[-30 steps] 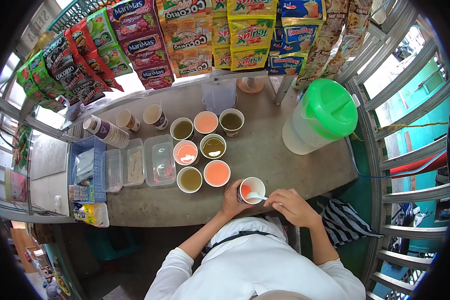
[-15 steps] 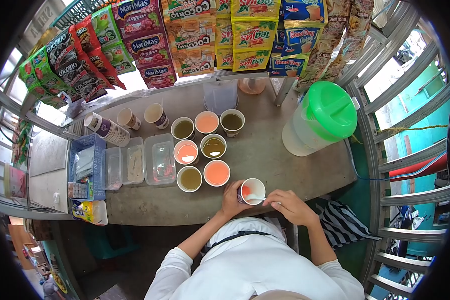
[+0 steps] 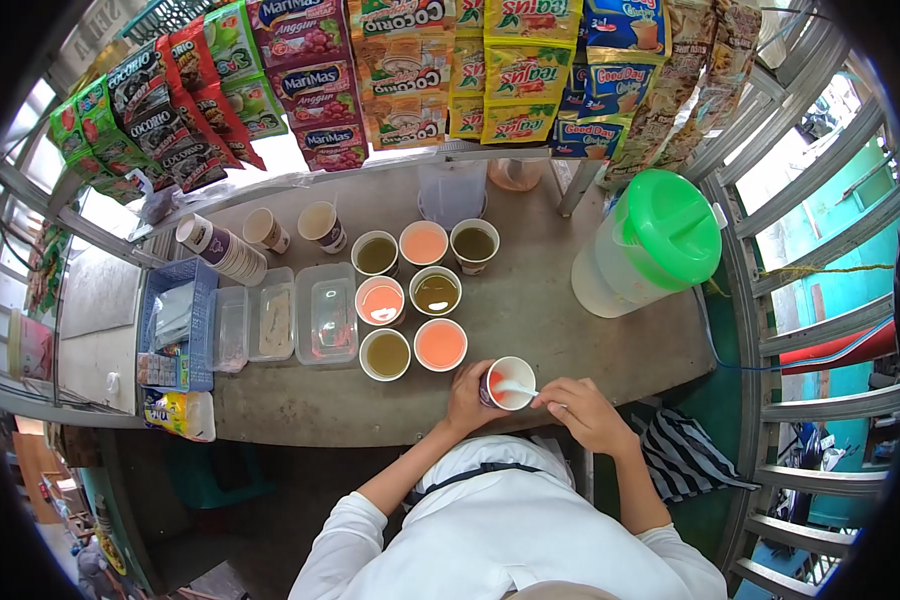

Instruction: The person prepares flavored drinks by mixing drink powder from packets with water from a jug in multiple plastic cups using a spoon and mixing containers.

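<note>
My left hand point(image 3: 467, 402) is wrapped round a paper cup point(image 3: 521, 366) at the front edge of the table, with some pink-red drink low inside it. A white plastic spoon point(image 3: 518, 387) dips into this cup, its handle pinched in the fingers of my right hand point(image 3: 588, 415). Just behind and left stand several filled cups: a pink drink point(image 3: 440, 344) is nearest my left hand, beside a greenish-brown drink point(image 3: 385, 356). Farther back are another pink drink point(image 3: 380, 300) and a dark green one point(image 3: 436, 291).
A clear pitcher point(image 3: 610, 270) with a green lid point(image 3: 670, 228) stands at the right. Plastic containers point(image 3: 327, 315), a blue basket point(image 3: 213, 320) and stacked cups point(image 3: 220, 250) occupy the left. Drink sachets point(image 3: 525, 75) hang across the back. Metal bars point(image 3: 820, 405) line the right side.
The spoon has shifted slightly inside the cup, its bowl now further into the pink-red drink. Both hands keep their grips. The whole view has shifted a little.
</note>
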